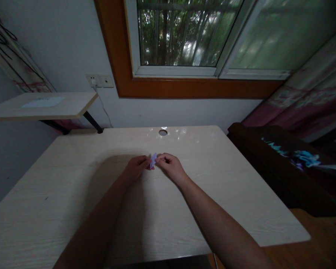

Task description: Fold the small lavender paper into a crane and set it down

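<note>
Between my two hands, over the middle of the desk (212,209), is a small folded piece of pale purple paper (153,160) with a pointed upper tip. My left hand (136,168) pinches its left side between thumb and fingers. On the other side, my right hand (170,164) has its thumb and fingertips closed at the paper's right edge. The folds are too small to make out clearly, and the fingers cover the lower part of the paper.
A raised shelf (81,102) with a pale sheet (43,102) stands at the left. A round cable hole (162,132) lies near the desk's back edge. Beyond the desk's right side is a dark brown piece of furniture (257,157) with blue items (306,157) on it.
</note>
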A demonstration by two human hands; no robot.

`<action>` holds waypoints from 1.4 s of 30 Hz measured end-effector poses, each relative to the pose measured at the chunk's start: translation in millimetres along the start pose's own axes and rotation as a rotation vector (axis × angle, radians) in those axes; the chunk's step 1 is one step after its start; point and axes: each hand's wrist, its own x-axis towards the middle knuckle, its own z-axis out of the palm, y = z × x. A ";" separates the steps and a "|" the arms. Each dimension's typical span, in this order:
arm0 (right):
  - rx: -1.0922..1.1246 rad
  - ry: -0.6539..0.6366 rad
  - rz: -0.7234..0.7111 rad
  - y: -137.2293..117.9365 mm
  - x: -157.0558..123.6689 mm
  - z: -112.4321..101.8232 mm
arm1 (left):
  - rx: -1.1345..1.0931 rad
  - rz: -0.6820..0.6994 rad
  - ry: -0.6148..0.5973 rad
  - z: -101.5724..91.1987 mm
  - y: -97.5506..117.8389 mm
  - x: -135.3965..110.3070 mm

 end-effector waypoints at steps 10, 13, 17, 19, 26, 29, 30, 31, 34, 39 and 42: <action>-0.128 -0.063 -0.049 8.0 -0.1 -1.9 | 0.088 0.076 0.016 0.1 -8.7 1.0; -0.158 -0.067 -0.055 6.2 -0.5 -1.7 | 0.135 0.102 0.045 0.6 -3.4 0.3; -0.237 -0.107 -0.117 4.8 -1.1 -0.9 | 0.129 0.106 0.097 2.8 5.6 0.0; -0.277 -0.132 -0.160 5.1 -1.0 -0.6 | 0.122 0.105 0.110 3.4 6.4 0.2; -0.349 -0.139 -0.215 7.2 -1.0 0.0 | 0.121 0.032 0.140 0.8 1.7 -0.6; -0.358 -0.129 -0.199 6.3 -1.5 0.1 | 0.040 0.015 0.143 0.6 3.3 -1.7; -0.359 -0.126 -0.198 5.8 -1.7 0.2 | 0.017 0.015 0.148 0.8 4.1 -1.9; -0.358 -0.124 -0.200 5.4 -1.7 0.2 | -0.005 0.017 0.156 1.1 4.9 -2.1; -0.356 -0.125 -0.209 4.9 -1.4 0.2 | -0.049 0.028 0.173 2.2 6.7 -2.2; -0.373 -0.135 -0.203 6.0 -0.1 -0.5 | 0.005 0.050 0.162 2.7 7.7 -0.7; -0.370 -0.137 -0.192 6.5 0.2 -0.7 | 0.049 0.039 0.166 2.6 7.9 0.3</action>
